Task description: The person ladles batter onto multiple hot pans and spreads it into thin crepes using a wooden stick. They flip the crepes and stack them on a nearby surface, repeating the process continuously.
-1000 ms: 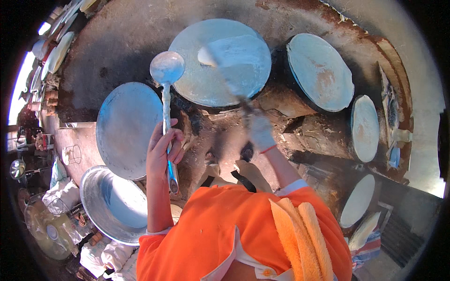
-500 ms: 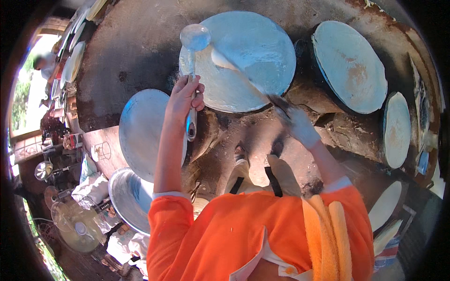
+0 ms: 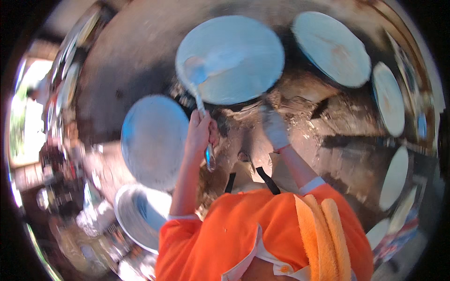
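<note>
My left hand (image 3: pixel 202 129) is closed around the handle of a metal ladle (image 3: pixel 196 72), whose blurred bowl is over the left part of a large round griddle (image 3: pixel 248 89). A thin pale layer, like batter, covers this griddle. My right hand (image 3: pixel 275 130), pale as if gloved or floury, is lower, in front of the griddle's near edge. It is smeared by motion and closed around the dark handle of a long spatula (image 3: pixel 266 108); the blade does not show clearly.
To the right stand two more round griddles (image 3: pixel 333 49) (image 3: pixel 389 100) with pale sheets on them. At the left lie a round metal lid (image 3: pixel 154 140) and a wide metal basin (image 3: pixel 123 199). Bags and a fan-like object crowd the lower left. A person (image 3: pixel 40 91) is by the bright opening.
Both hands have come back toward my body, with the ladle bowl moving lower over the griddle. The spatula has swung off the pale layer. The view has shifted and blurred.
</note>
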`<action>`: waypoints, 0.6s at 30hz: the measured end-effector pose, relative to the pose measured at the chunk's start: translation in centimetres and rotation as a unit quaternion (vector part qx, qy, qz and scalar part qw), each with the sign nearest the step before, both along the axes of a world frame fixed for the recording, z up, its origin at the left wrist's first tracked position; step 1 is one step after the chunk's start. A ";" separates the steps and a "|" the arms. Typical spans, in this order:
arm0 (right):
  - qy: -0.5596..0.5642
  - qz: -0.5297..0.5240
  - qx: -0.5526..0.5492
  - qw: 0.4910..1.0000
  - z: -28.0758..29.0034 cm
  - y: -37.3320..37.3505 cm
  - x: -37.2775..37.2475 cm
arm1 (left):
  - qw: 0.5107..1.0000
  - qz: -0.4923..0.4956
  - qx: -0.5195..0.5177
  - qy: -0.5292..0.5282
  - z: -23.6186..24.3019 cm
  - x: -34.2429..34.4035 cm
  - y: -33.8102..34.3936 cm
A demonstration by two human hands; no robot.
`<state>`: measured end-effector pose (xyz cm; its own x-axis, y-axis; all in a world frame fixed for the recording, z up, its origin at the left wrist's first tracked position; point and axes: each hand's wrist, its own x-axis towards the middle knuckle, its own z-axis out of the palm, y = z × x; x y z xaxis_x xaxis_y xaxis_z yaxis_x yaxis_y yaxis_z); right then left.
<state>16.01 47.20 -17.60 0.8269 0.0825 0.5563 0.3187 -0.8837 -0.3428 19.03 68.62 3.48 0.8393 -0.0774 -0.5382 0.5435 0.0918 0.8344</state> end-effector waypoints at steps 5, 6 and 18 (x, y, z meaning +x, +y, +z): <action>0.174 0.062 0.319 0.930 5.4 1.6 0.4 | 0.900 0.129 -0.415 0.037 -1.2 -0.4 1.6; 0.255 0.080 0.370 0.890 8.5 0.8 0.3 | 0.747 0.151 -0.641 0.090 -0.5 -1.5 4.9; 0.369 0.157 0.141 0.905 15.0 0.8 -6.3 | 0.846 0.308 0.426 -0.088 7.2 -31.1 14.0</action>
<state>9.74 47.99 -2.64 0.9423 0.3192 -0.1015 0.1321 -0.6326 -0.7631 -12.03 82.62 10.66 0.6522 0.7569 -0.0409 0.4726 -0.3639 0.8026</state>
